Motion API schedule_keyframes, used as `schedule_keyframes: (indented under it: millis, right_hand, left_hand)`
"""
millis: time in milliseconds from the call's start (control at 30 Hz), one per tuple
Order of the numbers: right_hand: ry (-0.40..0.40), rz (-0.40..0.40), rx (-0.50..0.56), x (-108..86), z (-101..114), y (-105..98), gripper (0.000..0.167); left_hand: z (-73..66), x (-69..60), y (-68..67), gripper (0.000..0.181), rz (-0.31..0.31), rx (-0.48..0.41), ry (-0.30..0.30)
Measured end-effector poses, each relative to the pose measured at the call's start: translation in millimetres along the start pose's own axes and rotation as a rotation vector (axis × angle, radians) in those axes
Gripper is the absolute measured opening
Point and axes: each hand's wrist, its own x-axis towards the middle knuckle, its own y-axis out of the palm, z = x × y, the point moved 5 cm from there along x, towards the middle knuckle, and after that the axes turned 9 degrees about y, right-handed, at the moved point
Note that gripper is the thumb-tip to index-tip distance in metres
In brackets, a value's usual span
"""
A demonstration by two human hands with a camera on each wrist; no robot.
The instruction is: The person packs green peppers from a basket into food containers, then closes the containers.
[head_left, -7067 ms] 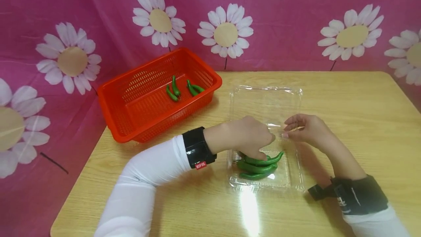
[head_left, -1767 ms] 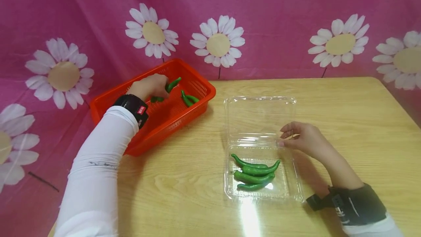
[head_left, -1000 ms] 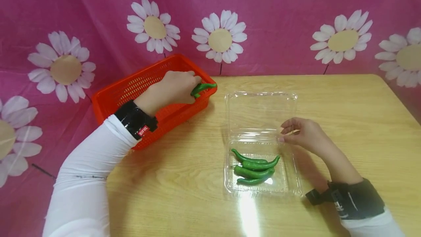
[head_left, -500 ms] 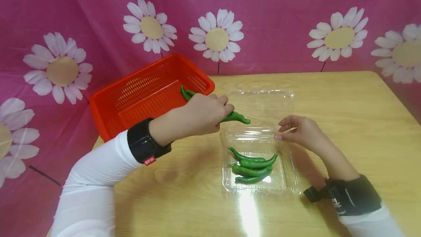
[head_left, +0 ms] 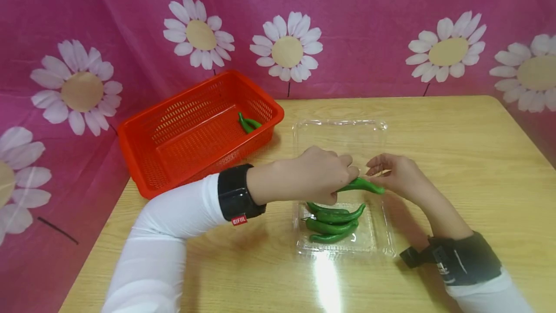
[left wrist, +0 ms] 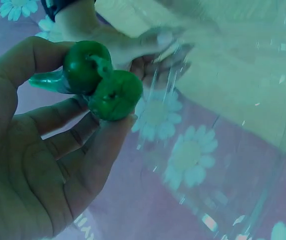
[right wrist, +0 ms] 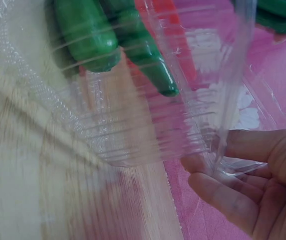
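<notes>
My left hand (head_left: 313, 174) grips two green chili peppers (head_left: 363, 186) above the open clear plastic clamshell box (head_left: 372, 241). Their stem ends (left wrist: 115, 95) face the camera in the left wrist view, between thumb and fingers. Below, several green chili peppers (head_left: 332, 227) lie side by side in the box's near half. My right hand (head_left: 401, 174) pinches the box's edge near the hinge, on its right side; the right wrist view shows thumb and fingers (right wrist: 227, 200) on the thin plastic.
A red perforated basket (head_left: 182, 110) stands at the back left, with two green peppers (head_left: 248, 124) in its right end. The box's lid (head_left: 339, 132) lies folded back on the wooden table (head_left: 456, 158). Behind hangs a pink flowered cloth (head_left: 365, 23).
My left hand has taken two peppers from the basket and carried them rightward over the box. My right hand has kept its place at the box's edge.
</notes>
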Motion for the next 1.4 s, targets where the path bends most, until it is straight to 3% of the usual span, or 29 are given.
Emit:
schedule_keyframes:
  millis: [167, 400, 567, 900, 1400]
  right_hand:
    - [0.014, 0.002, -0.010, -1.2, -1.2, -0.2, 0.042]
    - [0.009, -0.005, -0.034, -1.8, -0.5, -0.5, 0.043]
    - [0.020, -0.007, -0.035, -1.8, 0.4, -0.9, 0.045]
    - [-0.003, -0.018, -0.042, -2.4, 1.3, -1.9, 0.042]
    - [-0.024, -0.019, -0.054, -2.2, 1.2, -0.8, 0.042]
  left_hand:
    - [-6.6, 13.0, 18.0, 0.034, 0.062, -0.020, 0.037]
    - [-11.4, 27.2, 46.2, 0.030, 0.043, -0.072, 0.069]
    - [-11.0, 31.0, 58.8, 0.033, 0.060, -0.086, 0.075]
    - [-9.9, 34.7, 71.5, 0.026, 0.066, -0.165, 0.062]
    - [-4.8, 33.9, 75.7, 0.027, 0.081, -0.214, 0.057]
